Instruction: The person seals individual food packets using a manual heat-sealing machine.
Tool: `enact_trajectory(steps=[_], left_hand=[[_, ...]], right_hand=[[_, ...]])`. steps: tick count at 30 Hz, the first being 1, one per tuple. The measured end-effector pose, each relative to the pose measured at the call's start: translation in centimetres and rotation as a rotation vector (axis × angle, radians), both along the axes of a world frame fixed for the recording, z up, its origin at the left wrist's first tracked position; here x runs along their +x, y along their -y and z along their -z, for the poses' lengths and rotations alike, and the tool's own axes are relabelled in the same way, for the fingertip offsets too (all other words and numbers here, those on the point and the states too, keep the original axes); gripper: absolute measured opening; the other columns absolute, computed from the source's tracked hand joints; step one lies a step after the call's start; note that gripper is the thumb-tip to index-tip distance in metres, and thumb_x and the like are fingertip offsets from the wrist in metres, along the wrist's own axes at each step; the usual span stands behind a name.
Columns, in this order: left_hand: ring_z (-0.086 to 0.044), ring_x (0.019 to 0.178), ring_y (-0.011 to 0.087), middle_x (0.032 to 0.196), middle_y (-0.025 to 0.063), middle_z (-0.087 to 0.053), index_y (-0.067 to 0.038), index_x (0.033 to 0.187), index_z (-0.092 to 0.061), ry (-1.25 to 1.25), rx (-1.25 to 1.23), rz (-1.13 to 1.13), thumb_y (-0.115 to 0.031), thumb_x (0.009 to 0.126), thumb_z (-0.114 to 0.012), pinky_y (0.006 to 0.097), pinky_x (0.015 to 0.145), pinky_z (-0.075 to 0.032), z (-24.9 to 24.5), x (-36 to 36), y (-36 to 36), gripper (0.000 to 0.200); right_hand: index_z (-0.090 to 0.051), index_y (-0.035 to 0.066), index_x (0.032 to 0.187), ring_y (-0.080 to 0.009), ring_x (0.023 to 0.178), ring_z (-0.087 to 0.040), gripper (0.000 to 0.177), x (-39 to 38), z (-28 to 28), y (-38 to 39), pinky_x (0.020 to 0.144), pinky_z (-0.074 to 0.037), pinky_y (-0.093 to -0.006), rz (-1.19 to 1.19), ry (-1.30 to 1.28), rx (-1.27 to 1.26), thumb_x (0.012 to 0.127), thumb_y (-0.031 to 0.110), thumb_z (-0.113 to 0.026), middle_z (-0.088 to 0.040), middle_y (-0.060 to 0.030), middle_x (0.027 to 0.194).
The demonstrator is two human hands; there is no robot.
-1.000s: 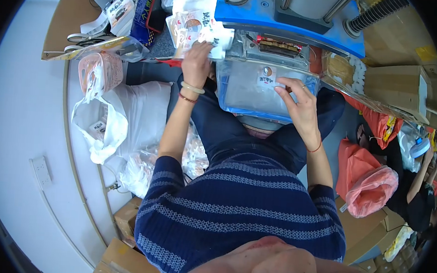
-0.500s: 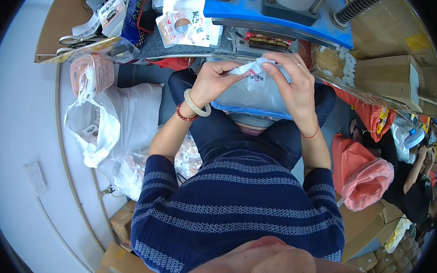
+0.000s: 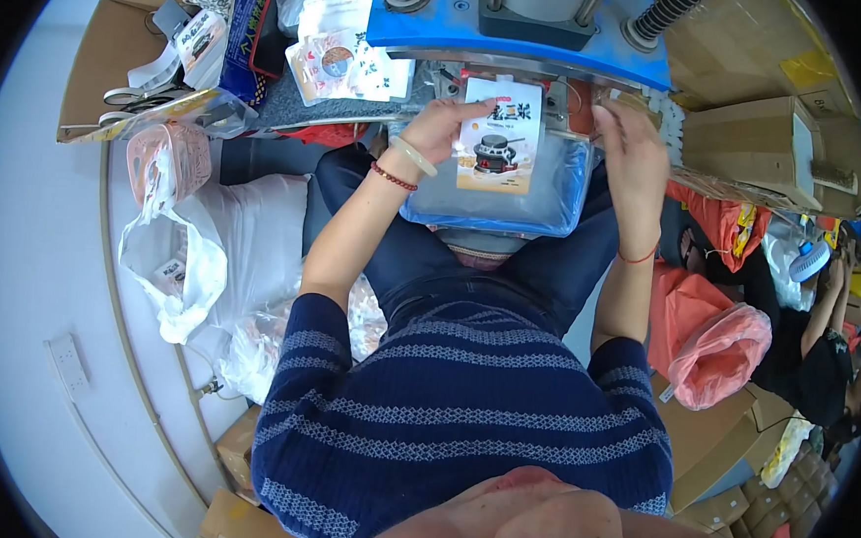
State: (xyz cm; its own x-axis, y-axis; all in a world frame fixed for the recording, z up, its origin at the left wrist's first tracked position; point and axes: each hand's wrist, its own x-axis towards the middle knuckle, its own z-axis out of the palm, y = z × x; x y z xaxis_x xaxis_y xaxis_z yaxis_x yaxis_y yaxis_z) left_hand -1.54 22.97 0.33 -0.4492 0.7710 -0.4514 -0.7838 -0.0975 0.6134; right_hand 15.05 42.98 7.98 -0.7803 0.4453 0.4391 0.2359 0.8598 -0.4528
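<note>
A white printed pouch (image 3: 502, 140), with a picture of a black grinder-like item on its front, hangs upright in front of the press. My left hand (image 3: 447, 130) is closed on its upper left edge, thumb across the front. To the right of the pouch, my right hand (image 3: 635, 148) is raised near a reddish-brown surface (image 3: 579, 108) by the press. Its fingers are bent and a little apart, and I see nothing between them. Below the pouch, a clear plastic-covered tray with a blue rim (image 3: 493, 216) sits over my lap.
A blue press (image 3: 523, 38) with springs stands ahead. Printed pouches (image 3: 349, 67) lie to its left, near scissors (image 3: 140, 98). A pink basket (image 3: 171, 159) and a white sack (image 3: 255, 229) are at left; cardboard (image 3: 749, 145) and a red bag (image 3: 712, 336) at right. Another person sits far right.
The pouch, earlier pinched crumpled at its top between both hands, now hangs flat from my left hand. My right hand has let go and moved right. The view has shifted slightly.
</note>
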Motion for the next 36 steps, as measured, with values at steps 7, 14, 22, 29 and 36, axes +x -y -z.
enact_trajectory(steps=[7, 14, 22, 29, 36], left_hand=[[-0.066, 0.092, 0.0106, 0.104, 0.0073, -0.071, 0.003, 0.11, -0.069, -0.199, -0.009, 0.023, -0.018, 0.094, -0.068, 0.0252, 0.082, -0.053, 1.4, 0.6, 0.6, 0.027], [-0.062, 0.106, 0.0295, 0.118, 0.0165, -0.065, 0.0, 0.124, -0.061, -1.613, -0.8, -0.364, -0.026, 0.088, -0.071, 0.0429, 0.087, -0.047, 0.1, -6.7, 8.4, 0.046], [-0.061, 0.118, 0.0271, 0.123, 0.0086, -0.066, -0.007, 0.117, -0.065, -2.094, -0.823, -0.258, 0.0, 0.079, -0.063, 0.0403, 0.096, -0.046, 5.4, -3.4, 11.4, 0.038], [-0.061, 0.111, 0.0293, 0.116, 0.0108, -0.067, -0.004, 0.109, -0.067, -1.892, -1.002, -0.667, 0.0, 0.079, -0.062, 0.0422, 0.095, -0.046, 6.7, -4.3, 6.2, 0.031], [-0.068, 0.09, 0.0287, 0.1, 0.0124, -0.072, -0.005, 0.105, -0.072, -1.826, -0.639, -0.523, 0.005, 0.075, -0.066, 0.0338, 0.081, -0.054, 1.0, -3.1, 8.8, 0.032]], right_hand=[[-0.063, 0.007, 0.112, -0.0414, 0.095, -0.064, 0.028, -1.4, 8.4, -9.9, 0.076, -0.051, -0.052, 0.28, 0.455, 0.176, 0.091, 0.026, -0.061, -0.066, -0.0216, 0.105], [-0.064, 0.011, 0.111, -0.0463, 0.097, -0.058, 0.026, -3.2, 6.4, -8.7, 0.081, -0.05, -0.0522, 0.458, 0.302, 0.338, 0.09, 0.026, -0.062, -0.061, -0.0209, 0.116], [-0.062, 0.008, 0.122, -0.0473, 0.106, -0.055, 0.038, -2.4, 8.6, -10.4, 0.094, -0.045, -0.0512, -0.031, 0.295, 0.199, 0.085, 0.013, -0.062, -0.061, -0.0194, 0.121], [-0.058, -0.004, 0.117, -0.0435, 0.104, -0.058, 0.033, -3.2, 7.4, -8.8, 0.089, -0.047, -0.0508, 0.127, 0.281, 0.218, 0.088, 0.012, -0.059, -0.063, -0.0248, 0.113], [-0.062, -0.001, 0.105, -0.029, 0.086, -0.066, 0.023, -1.9, 3.7, -6.6, 0.08, -0.051, -0.0371, 0.276, -0.131, -0.221, 0.095, 0.02, -0.062, -0.067, -0.017, 0.098]])
